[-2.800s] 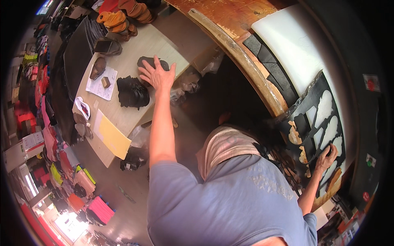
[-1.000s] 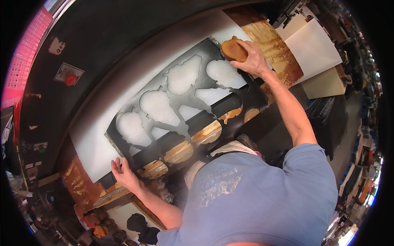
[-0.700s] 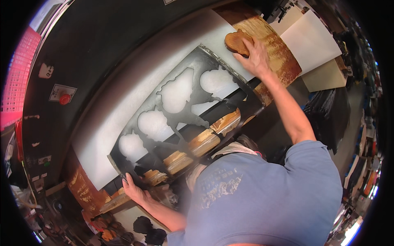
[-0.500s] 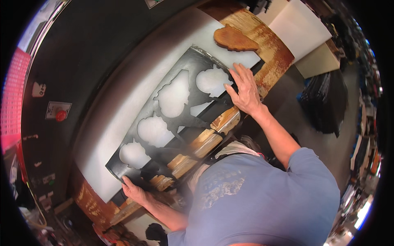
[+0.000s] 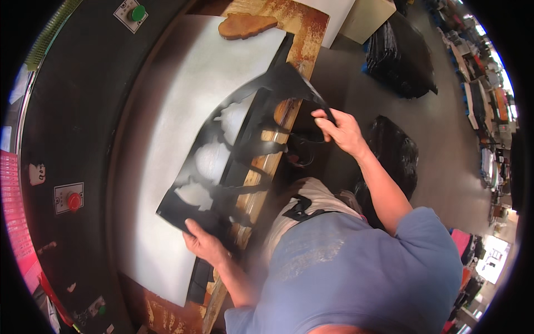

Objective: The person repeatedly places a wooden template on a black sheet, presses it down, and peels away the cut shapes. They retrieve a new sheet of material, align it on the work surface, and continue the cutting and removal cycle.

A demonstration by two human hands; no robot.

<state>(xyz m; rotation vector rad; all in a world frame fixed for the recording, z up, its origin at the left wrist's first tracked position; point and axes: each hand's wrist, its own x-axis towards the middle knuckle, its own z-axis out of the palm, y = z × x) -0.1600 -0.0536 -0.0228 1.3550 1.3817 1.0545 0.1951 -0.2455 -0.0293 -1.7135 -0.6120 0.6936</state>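
Observation:
A thin black sheet (image 5: 282, 82) full of irregular cut-out holes hangs between my two hands. It is bent, its far right part raised off the white board (image 5: 161, 167). My left hand (image 5: 207, 245) grips its near left end, thumb on top and the other fingers mostly hidden. My right hand (image 5: 345, 133) pinches the far right edge between thumb and fingers. Narrow strips of the sheet dangle over the worn wooden table edge (image 5: 267, 167). A brown, wavy-edged flat piece (image 5: 247, 26) lies at the board's far end, apart from both hands.
Along the left runs a black machine body (image 5: 72, 128) with a green button (image 5: 137, 13) and a red button (image 5: 74, 200). Black plastic bags (image 5: 400, 55) stand on the floor at right. Cluttered shelves (image 5: 478, 111) line the far right.
My right hand, earlier spread on the sheet's edge, has closed on it and lifted it. The sheet has shifted toward me and bent. The view has turned.

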